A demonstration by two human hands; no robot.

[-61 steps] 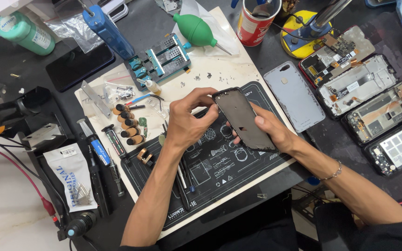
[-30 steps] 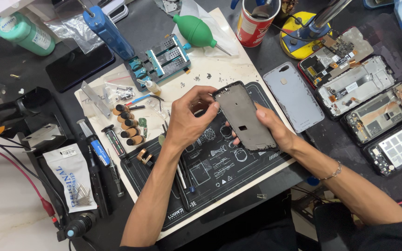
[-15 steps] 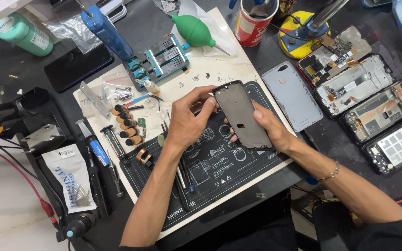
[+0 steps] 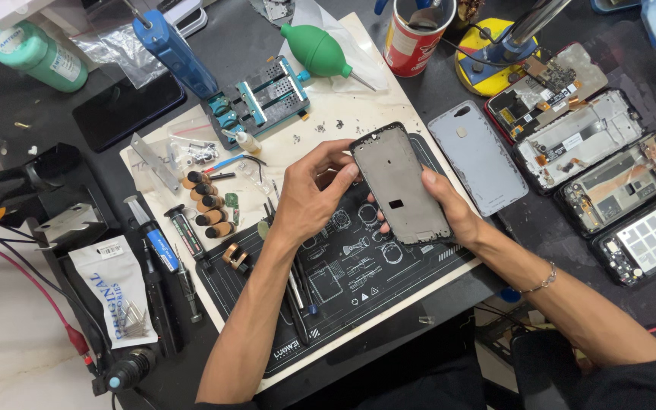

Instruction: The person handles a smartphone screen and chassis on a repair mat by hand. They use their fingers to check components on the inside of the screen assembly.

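Item in hand: a dark phone frame (image 4: 402,184), held tilted above the black repair mat (image 4: 358,288), clear of the bench (image 4: 495,304).

Your right hand (image 4: 449,212) cradles the frame from below and behind — fingers under its lower half, thumb on the right edge. Your left hand (image 4: 309,193) pinches the upper left edge, fingertips curled at the top corner. Both hands are closed on the frame; neither is free.

Step, as judged: inspection or edge work on the bare frame, the left fingertips feeling or picking at its rim. What they touch there is too small to tell.

Next move calls for: a steady right-hand hold while the left works the edge; light force, since a thin frame likely flexes.

Nearby stock:
- grey back cover (image 4: 478,156), just right of the frame, flat on the bench
- opened phones (image 4: 601,163) — several, further right
- green air blower (image 4: 316,47), top centre
- blue holding jig (image 4: 261,99)
- screwdrivers (image 4: 162,243) left of the mat
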